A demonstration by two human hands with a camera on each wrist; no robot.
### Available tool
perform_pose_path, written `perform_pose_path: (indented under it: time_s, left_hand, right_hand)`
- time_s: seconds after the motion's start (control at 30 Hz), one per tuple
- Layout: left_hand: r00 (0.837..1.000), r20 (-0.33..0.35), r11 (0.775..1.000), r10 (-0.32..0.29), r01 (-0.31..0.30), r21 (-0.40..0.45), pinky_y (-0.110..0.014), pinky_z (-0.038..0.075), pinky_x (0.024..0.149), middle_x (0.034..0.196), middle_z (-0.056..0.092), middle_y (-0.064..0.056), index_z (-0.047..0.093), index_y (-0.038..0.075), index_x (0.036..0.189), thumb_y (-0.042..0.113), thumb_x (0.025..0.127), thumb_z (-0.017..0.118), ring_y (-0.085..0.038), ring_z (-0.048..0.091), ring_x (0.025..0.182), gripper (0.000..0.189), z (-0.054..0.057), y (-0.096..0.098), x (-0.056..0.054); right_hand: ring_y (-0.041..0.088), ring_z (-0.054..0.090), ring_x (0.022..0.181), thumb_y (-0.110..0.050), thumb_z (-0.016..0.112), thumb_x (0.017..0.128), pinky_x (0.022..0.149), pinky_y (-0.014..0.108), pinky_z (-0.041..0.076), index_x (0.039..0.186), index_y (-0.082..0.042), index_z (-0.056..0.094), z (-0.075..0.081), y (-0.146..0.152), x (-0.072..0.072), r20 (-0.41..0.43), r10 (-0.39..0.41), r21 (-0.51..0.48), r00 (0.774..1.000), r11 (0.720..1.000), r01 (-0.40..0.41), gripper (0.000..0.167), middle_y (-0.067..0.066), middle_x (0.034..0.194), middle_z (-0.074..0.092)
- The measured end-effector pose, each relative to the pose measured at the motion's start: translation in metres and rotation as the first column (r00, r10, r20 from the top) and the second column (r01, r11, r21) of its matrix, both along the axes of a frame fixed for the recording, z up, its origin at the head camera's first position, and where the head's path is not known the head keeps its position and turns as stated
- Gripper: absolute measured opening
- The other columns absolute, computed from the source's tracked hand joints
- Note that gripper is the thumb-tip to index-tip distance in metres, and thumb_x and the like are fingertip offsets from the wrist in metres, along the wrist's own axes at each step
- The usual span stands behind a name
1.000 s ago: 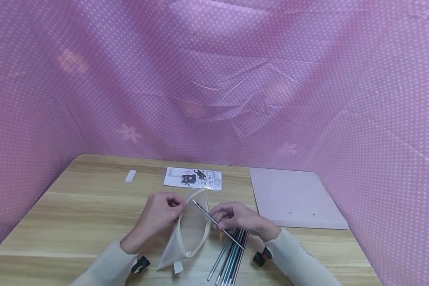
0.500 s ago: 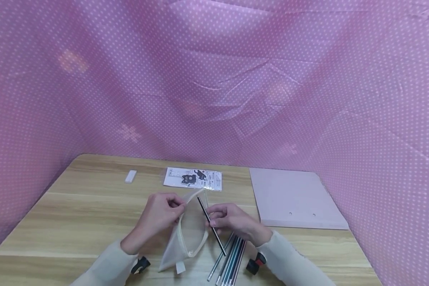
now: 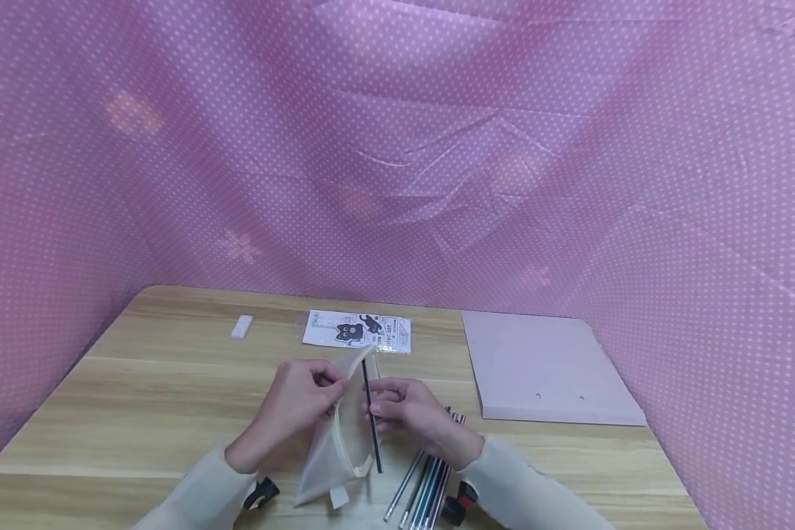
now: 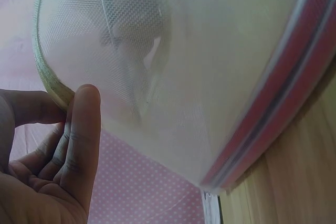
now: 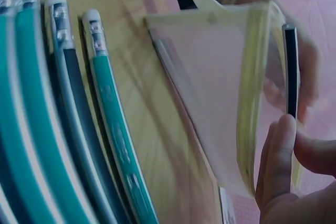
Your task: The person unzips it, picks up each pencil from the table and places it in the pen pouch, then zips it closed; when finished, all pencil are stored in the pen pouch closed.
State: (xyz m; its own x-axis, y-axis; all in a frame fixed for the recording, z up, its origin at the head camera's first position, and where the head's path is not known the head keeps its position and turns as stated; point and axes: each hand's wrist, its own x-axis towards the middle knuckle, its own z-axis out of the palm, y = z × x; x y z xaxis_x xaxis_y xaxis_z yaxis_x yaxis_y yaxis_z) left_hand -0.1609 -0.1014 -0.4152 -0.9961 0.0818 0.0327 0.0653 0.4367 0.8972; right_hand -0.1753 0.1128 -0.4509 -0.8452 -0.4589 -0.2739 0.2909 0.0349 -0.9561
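Observation:
My left hand pinches the rim of a translucent mesh zip pouch, whose mouth gapes toward the right. In the left wrist view, thumb and finger hold the pouch's zip edge; pink and silver strips run along its lower side. A dark pencil is held between the fingertips of my right hand, upright-looking at the pouch mouth. The right wrist view has this pencil beside the pale zip rim. Several teal and dark pencils lie below my right wrist, eraser ends toward me.
A packaged ruler set with black cat drawings lies behind the pouch. A small white block is at the back left. On the right rests a pale flat folder with two small holes. Pink dotted cloth surrounds the wooden table.
My right hand has moved left with the pencil, from above the loose pencils to the pouch mouth. The pencil has turned from slanted to nearly upright. My left hand keeps its hold.

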Motion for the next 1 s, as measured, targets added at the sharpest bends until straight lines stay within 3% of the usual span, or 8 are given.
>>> perform_pose_path:
  time_s: [0.3, 0.63, 0.87, 1.0]
  left_hand:
    - [0.999, -0.014, 0.999, -0.038, 0.038, -0.001, -0.027, 0.057, 0.047, 0.064, 0.070, -0.003, 0.077, 0.005, 0.083, 0.007, 0.086, 0.074, -0.015, 0.063, 0.050, 0.005, -0.002, 0.002, 0.000]
    - [1.000, -0.012, 1.000, -0.004, 0.004, -0.018, -0.025, 0.055, 0.045, 0.061, 0.069, -0.001, 0.076, 0.007, 0.080, 0.006, 0.084, 0.071, -0.014, 0.062, 0.050, 0.007, -0.003, 0.001, 0.000]
    - [1.000, 0.005, 1.000, 0.011, -0.011, -0.022, -0.025, 0.056, 0.047, 0.063, 0.070, -0.003, 0.076, 0.006, 0.082, 0.007, 0.085, 0.072, -0.014, 0.064, 0.051, 0.005, -0.003, 0.001, -0.001]
    - [1.000, -0.003, 1.000, 0.011, -0.011, -0.025, -0.025, 0.056, 0.047, 0.063, 0.070, -0.002, 0.076, 0.006, 0.080, 0.006, 0.083, 0.072, -0.014, 0.063, 0.051, 0.005, -0.002, 0.000, -0.002]
  right_hand:
    - [0.009, 0.071, 0.080, 0.002, 0.062, 0.094, 0.070, 0.021, 0.062, 0.138, 0.005, 0.053, -0.002, -0.016, 0.003, -0.020, -0.026, -0.020, 0.999, 0.999, 0.025, 0.045, 0.012, 0.104, 0.076]
    - [0.010, 0.072, 0.076, 0.006, 0.066, 0.090, 0.069, 0.026, 0.064, 0.135, 0.006, 0.057, -0.007, -0.030, 0.007, -0.074, -0.041, 0.058, 0.996, 0.997, 0.046, 0.046, 0.023, 0.108, 0.075]
    - [0.031, 0.073, 0.110, 0.001, 0.063, 0.095, 0.085, 0.033, 0.064, 0.146, 0.006, 0.046, -0.009, -0.029, 0.012, -0.048, -0.063, -0.005, 0.997, 0.998, 0.063, 0.054, 0.026, 0.134, 0.064]
    - [0.035, 0.069, 0.118, -0.001, 0.061, 0.096, 0.092, 0.033, 0.062, 0.145, 0.008, 0.045, -0.010, -0.026, 0.012, -0.059, -0.056, -0.054, 0.997, 0.997, 0.052, 0.052, 0.028, 0.137, 0.061]
